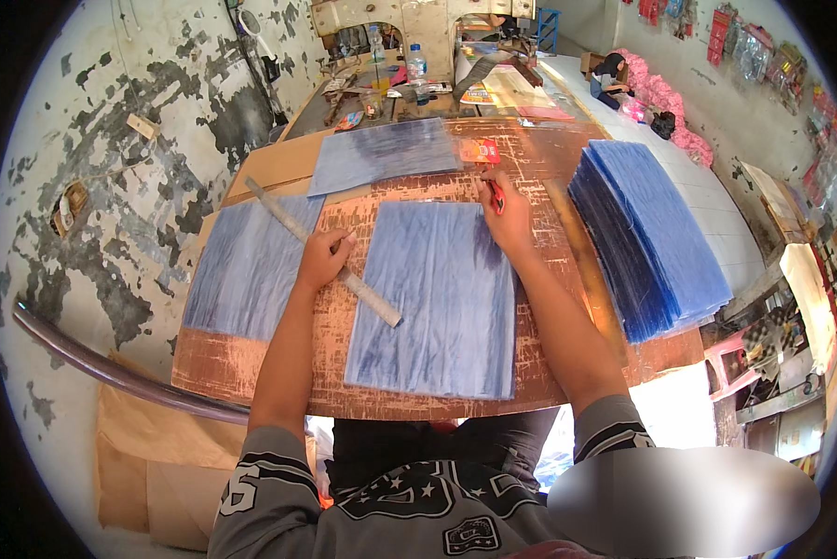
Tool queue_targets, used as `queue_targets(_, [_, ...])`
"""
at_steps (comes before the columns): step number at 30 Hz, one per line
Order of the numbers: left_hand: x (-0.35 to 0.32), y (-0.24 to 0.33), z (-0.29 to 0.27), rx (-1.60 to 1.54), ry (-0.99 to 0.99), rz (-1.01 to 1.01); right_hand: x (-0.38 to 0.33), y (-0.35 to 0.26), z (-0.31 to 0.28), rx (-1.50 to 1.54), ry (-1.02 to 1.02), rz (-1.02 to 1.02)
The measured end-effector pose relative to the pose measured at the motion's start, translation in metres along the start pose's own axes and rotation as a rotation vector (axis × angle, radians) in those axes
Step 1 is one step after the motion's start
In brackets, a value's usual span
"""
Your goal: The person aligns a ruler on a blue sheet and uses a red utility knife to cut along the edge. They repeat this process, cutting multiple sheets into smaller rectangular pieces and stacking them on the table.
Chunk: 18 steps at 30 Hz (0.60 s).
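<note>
My left hand (325,259) is closed around a long, straight grey bar like a ruler (374,300), which slants from the far left toward me. The bar's near end lies over a blue streaked plastic sheet or stack of sheets (437,307) in the middle of the table. Beyond that sheet's far right corner, my right hand (509,219) grips a small red and black tool, which looks like a cutter knife (498,194). More blue sheets (246,265) lie by my left forearm, and a bluish-grey piece (381,158) rests farther back.
A tall stack of blue sheets (660,233) stands on the table's right side. Behind the worn brown tabletop (549,345) are plastic bottles (416,65), loose tools and a cream-coloured machine (428,37). Another person (609,79) sits far right beside a pink heap (660,88).
</note>
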State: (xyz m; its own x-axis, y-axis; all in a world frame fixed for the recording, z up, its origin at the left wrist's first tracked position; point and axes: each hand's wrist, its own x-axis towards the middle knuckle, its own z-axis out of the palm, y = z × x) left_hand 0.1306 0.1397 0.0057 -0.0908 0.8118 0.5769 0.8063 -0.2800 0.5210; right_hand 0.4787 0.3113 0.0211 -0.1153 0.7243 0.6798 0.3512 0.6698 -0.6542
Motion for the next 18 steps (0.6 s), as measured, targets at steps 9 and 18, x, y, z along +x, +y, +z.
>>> queue_targets(9, [0.005,0.015,0.001,0.061,-0.01,-0.027,0.001,0.012,-0.001,-0.033,0.016,0.0])
queue_targets(18, [-0.001,0.001,-0.001,0.094,0.018,0.05,0.004,0.002,0.0,0.076,0.014,0.022])
